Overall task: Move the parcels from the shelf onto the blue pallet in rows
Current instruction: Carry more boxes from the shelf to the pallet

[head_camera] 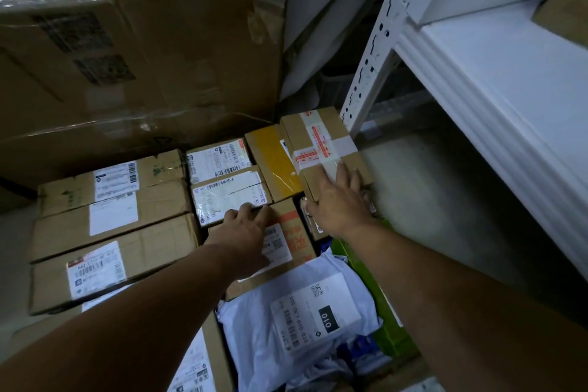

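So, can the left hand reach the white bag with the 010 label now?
Probably yes: the white bag lies uncovered on top, beside the left forearm, and the left hand only rests on a cardboard box.

Brown parcels (111, 226) flat in rows, red-taped box (321, 143) — far end
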